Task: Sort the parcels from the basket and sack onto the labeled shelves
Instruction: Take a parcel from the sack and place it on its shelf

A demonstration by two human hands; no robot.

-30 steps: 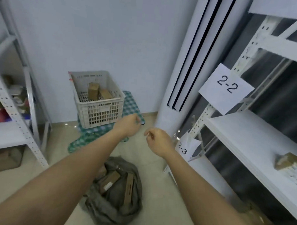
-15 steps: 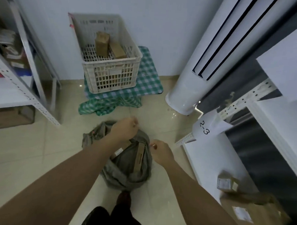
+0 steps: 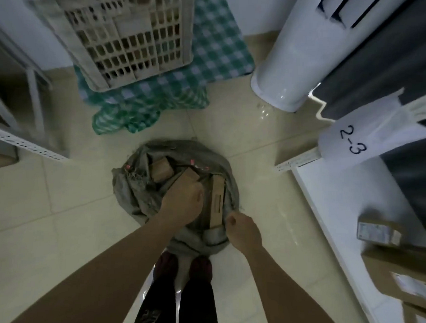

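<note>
1. Over the grey sack, my left hand reaches in, fingers curled on a flat brown parcel.
2. At the sack's right rim, my right hand pinches the cloth.
3. Beyond the sack, basket.

Grey sack; brown parcels; green-white checked cloth; off-white basket; beige floor.

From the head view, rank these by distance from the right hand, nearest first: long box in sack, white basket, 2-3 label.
From the right hand:
1. Long box, just left, in the sack.
2. 2-3 label, up right on the shelf.
3. White basket, far up left.
</note>
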